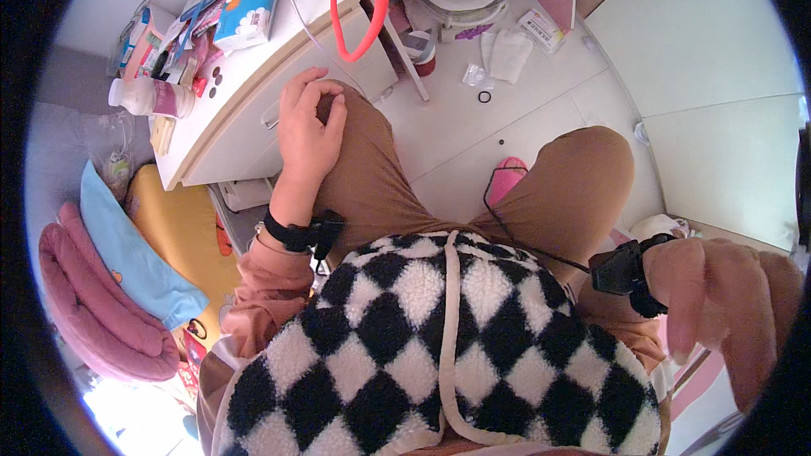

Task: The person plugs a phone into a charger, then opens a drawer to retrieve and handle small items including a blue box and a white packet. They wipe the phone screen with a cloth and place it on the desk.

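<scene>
My left hand (308,127) rests on my left knee, in brown trousers (363,173). Its fingers are loosely bent and apart, and nothing is in them. A black strap (296,232) with a dark block goes round that wrist. At the right rim, my right hand (726,295) is raised close to the camera, slightly blurred. Its fingers hang down with gaps between them, and no held thing shows. Another black strap with a black box (615,272) sits on the right wrist, and a thin black cord (524,241) runs from it.
A white desk (291,13) at the left bears a tissue pack (247,17), a bottle (154,97) and clutter. A red loop (345,34) hangs at the top. White cloths (507,55) lie on the floor. Left are a pink cushion (101,304) and blue cloth (135,253).
</scene>
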`<state>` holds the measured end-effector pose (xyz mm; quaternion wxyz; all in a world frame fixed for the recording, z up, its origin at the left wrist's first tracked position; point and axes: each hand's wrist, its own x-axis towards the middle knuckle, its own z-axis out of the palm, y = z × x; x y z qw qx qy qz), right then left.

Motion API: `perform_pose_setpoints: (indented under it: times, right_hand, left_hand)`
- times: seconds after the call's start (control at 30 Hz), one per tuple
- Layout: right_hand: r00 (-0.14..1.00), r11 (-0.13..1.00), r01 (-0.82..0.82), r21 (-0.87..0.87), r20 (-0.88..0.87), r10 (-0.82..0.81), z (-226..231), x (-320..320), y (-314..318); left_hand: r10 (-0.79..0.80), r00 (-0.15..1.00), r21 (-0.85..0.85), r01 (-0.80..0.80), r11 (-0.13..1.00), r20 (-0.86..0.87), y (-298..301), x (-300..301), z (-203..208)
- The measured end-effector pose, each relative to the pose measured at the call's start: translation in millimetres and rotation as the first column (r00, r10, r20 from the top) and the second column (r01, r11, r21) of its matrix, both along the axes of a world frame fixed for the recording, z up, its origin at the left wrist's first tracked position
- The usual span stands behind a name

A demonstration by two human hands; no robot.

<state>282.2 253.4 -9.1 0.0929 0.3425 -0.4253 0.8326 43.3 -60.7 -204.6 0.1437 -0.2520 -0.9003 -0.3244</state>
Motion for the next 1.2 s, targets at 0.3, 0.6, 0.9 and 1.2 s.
perform_pose_setpoints:
  times: [0.3, 0.6, 0.9, 1.2]
  right_hand:
    - [0.998, 0.999, -0.026, -0.037, -0.058, 0.024, 3, 18, -6]
    - [0.996, 0.999, -0.023, -0.031, -0.085, 0.02, 4, 29, -12]
    - [0.996, 0.999, -0.043, -0.031, -0.08, 0.041, 8, 30, -20]
    - [0.999, 0.999, -0.02, -0.046, -0.052, 0.018, 12, 42, -19]
  left_hand:
    - [-0.021, 1.0, 0.051, 0.021, 0.998, 0.002, 6, 2, -3]
    - [-0.04, 0.994, 0.033, 0.044, 0.998, -0.1, 6, 4, -2]
    - [-0.017, 0.998, 0.023, 0.018, 1.0, -0.061, 2, 10, 2]
    - [-0.033, 0.988, -0.035, 0.028, 0.999, -0.148, 0, 10, -3]
